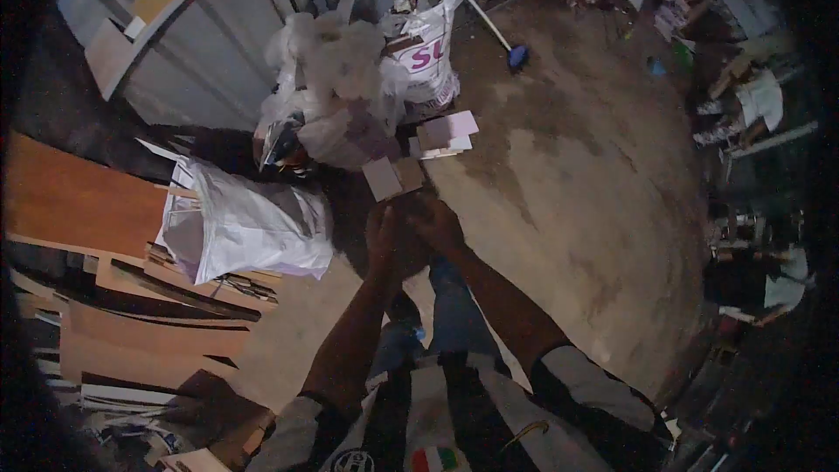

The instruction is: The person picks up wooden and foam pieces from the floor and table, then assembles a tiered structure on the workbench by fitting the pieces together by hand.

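Two small flat pieces are at my fingertips: a pale square piece [382,178] on the left and a brown piece [408,174] beside it. My left hand [382,232] is closed just below the pale piece, its fingers pointing forward. Close by on the right, my right hand [436,223] is closed near the lower edge of the brown piece. Dim light hides the exact finger contact. Just beyond, a pinkish flat piece [450,128] lies on top of other pale and brown pieces.
A white sack [262,223] with scraps stands at the left, by stacked brown boards [131,341]. Ahead are clear plastic bags [336,79] and a full printed sack [428,61]. A blue-headed broom [517,58] leans behind. Two people [759,100] are at the far right.
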Tool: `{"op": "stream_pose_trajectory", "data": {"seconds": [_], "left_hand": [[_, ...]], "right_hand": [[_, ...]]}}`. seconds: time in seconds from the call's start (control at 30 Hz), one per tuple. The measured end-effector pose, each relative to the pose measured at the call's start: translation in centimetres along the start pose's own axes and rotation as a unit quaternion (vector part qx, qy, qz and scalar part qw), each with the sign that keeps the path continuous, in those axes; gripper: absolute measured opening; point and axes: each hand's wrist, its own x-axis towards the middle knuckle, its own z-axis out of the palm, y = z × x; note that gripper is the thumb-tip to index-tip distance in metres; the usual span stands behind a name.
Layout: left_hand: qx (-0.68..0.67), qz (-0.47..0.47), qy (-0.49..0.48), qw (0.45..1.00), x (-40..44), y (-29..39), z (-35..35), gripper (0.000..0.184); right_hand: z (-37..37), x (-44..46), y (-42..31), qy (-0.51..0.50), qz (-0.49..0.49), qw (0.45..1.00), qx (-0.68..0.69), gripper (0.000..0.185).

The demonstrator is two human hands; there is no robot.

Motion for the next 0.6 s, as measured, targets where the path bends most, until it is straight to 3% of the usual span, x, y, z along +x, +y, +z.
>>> {"op": "stream_pose_trajectory", "data": {"seconds": [0.03,0.07,0.13,0.17,0.23,0.37,0.43,0.57,0.6], "left_hand": [[0.110,0.043,0.018,0.993,1.0,1.5,1.0,0.038],[0.114,0.037,0.028,0.992,2.9,-0.1,0.2,0.038],[0.250,0.051,0.099,0.962,6.2,-4.6,-2.6,0.039],[0.254,0.045,0.106,0.960,7.8,-5.9,-3.5,0.039],[0.228,-0.054,0.110,0.966,10.3,-7.6,-4.4,0.043],[0.239,-0.031,0.132,0.961,14.0,-9.8,-4.9,0.047],[0.233,-0.074,0.148,0.958,16.1,-12.3,-6.7,0.047],[0.247,-0.134,0.202,0.938,19.4,-16.1,-8.7,0.049],[0.339,-0.106,0.193,0.914,20.2,-18.0,-10.5,0.056]], "right_hand": [[0.5,1.8,0.9,-0.004,0.015,1.000,-0.006,0.062],[0.8,3.5,2.1,-0.014,0.020,1.000,-0.001,0.062],[1.4,6.8,4.9,-0.053,-0.001,0.993,-0.108,0.071],[2.0,8.6,6.7,-0.062,0.003,0.993,-0.104,0.071],[3.0,11.5,10.1,-0.096,-0.008,0.990,-0.107,0.078],[5.2,16.7,15.7,-0.215,0.058,0.969,-0.106,0.079],[8.0,18.1,20.7,-0.164,-0.027,0.983,-0.083,0.076],[12.8,19.8,27.8,-0.163,0.011,0.983,-0.089,0.072],[13.8,20.3,29.9,-0.160,-0.017,0.982,-0.095,0.070]]}}
